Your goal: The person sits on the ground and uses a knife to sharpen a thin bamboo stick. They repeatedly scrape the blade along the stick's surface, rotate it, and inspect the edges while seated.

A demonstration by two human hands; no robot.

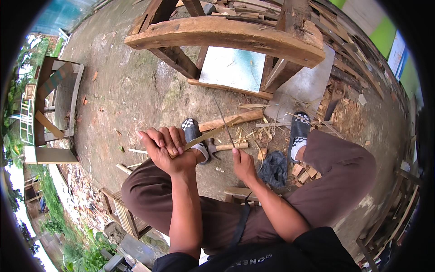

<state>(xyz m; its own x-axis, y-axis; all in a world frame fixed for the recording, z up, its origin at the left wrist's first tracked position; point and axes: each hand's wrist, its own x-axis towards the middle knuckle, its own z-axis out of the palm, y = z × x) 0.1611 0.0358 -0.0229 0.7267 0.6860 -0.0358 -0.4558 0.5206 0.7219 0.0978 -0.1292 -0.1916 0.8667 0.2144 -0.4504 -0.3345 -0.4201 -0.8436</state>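
Note:
My left hand (164, 147) is closed on one end of a thin bamboo strip (206, 135), which slants up to the right over the ground. In my right hand (243, 164) is a long, thin, dark blade, probably a knife (224, 119), seen nearly edge-on, its handle hidden in the fist. The blade crosses near the far end of the strip; I cannot tell whether they touch. Below the strip, a hammer (230, 146) with a wooden handle lies on the ground between my feet, close to a wooden pole (235, 120).
A rough wooden bench (226, 37) stands in front, a pale blue-white sheet (232, 68) beneath it. A black plastic bag (273, 168), wood offcuts (304, 173) and shavings lie by my right foot. Planks (349, 54) are piled at the far right; a wooden frame (59, 106) stands left.

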